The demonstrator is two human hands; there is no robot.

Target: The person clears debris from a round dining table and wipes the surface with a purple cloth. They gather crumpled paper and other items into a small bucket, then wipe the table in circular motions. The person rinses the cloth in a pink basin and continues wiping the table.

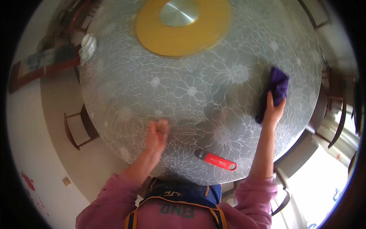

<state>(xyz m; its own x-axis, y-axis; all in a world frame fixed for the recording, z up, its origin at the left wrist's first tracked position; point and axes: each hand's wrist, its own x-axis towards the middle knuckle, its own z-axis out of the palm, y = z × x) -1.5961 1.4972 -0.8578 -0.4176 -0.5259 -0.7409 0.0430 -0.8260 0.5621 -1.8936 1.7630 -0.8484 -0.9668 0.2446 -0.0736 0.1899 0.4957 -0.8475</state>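
My right hand grips a dark purple cloth on the right side of a large round table, whose cover bears white flower outlines. Over the table's near left part is my left hand, blurred, its fingers curled; I see nothing in it. Between my forearms, close to the near edge, lies a flat bottle opener with a red body, a dark end and a ring-shaped hole at the other end. It bears writing.
A yellow turntable with a silvery centre disc occupies the table's far middle. White crockery stands at the left edge. Wooden chairs surround the table, one at the left and one at the right.
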